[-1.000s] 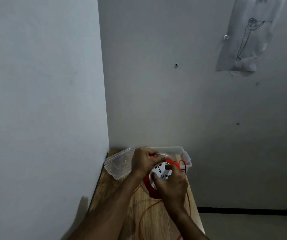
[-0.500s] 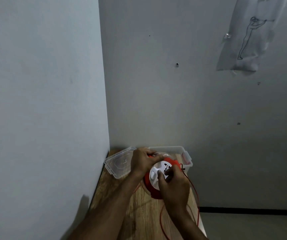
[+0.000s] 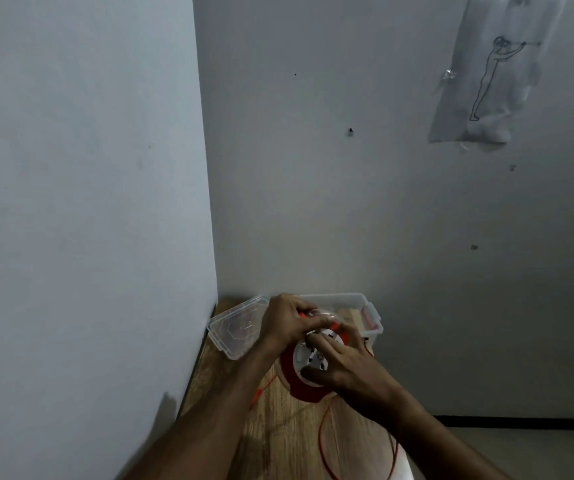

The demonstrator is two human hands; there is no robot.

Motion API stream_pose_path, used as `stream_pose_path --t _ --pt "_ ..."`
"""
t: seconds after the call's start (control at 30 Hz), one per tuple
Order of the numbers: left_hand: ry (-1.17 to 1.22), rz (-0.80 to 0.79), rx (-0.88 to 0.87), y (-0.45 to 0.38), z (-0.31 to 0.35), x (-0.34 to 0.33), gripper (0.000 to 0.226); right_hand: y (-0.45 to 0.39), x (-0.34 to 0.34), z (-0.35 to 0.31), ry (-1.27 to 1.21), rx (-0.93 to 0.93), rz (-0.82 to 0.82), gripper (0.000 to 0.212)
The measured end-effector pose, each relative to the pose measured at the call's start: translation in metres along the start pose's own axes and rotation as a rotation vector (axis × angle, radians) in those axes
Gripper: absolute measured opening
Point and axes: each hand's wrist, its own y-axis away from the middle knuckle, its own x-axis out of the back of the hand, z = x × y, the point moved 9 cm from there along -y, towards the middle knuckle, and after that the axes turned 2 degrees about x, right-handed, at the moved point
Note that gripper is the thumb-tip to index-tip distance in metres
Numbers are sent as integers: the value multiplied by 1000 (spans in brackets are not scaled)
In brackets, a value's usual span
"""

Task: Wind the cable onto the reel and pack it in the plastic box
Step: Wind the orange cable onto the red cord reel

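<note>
- Since the earlier frame the right hand has slid lower on the white face of the reel, its fingers now spread flatter across the hub where before they were bunched near the top, and the loose cable has swung from the table's right edge to a loop nearer the middle
- Red reel stands tilted on edge on the wooden table, just in front of the plastic box
- Left hand grips the reel's upper rim, fingers curled over the top
- Right hand presses on the white centre with fingers fairly straight and spread; whether any fingertip hooks a knob I cannot tell
- Orange cable leaves the reel's lower side and loops down across the table towards the bottom edge of the view; a short bit also shows to the left of the reel
- Clear plastic box sits open at the far end of the table against the wall, partly hidden behind the hands
- Its clear lid lies tilted just left of the box, near the corner of the walls
- On the right wall hangs a sheet of paper with a line drawing of a figure
</note>
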Motion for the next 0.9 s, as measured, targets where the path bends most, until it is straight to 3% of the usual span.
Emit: stream_pose_path --t 0.17,0.3,0.4,0.7,0.9 --pt "-42 47 -6 1 1 6 59 -4 -13 9 -71 -59 -25 44" --pt "-51 96 -26 0 7 14 73 -7 -20 23 -155 -219 21 59" --pt "-36 125 -32 -1 7 15 71 -4 -21 30 -271 -378 108 70" --pt "-57 163 -2 2 3 13 51 20 -15 30 -693 -1055 418 47" --pt "-71 175 -6 6 3 9 49 48 -54 22 -1009 -1649 486 56"
